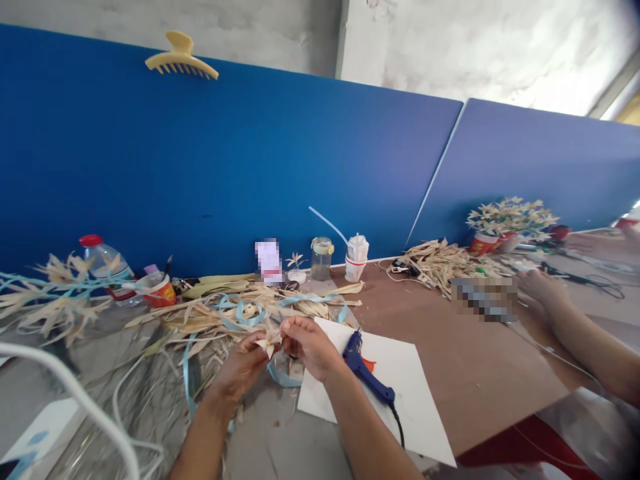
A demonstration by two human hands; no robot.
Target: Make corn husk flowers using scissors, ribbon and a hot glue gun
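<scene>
Both my hands meet at the middle of the table and pinch a small pale straw flower piece (269, 343). My left hand (241, 367) grips it from the left with closed fingers. My right hand (307, 345) grips it from the right, fingers curled. Under and behind them lies a heap of dry straw strips (225, 317) mixed with light blue ribbon (245, 313). A blue glue gun (364, 369) lies on a white sheet (405, 393) just right of my right wrist.
Another person's arm and hand (555, 300) rest on the table at right, by a second straw pile (440, 263). Along the blue partition (250, 153) stand a bottle (107, 267), an orange cup (160, 290), a jar (321, 257) and a paper cup (356, 260). A hair clip (181, 57) sits on top.
</scene>
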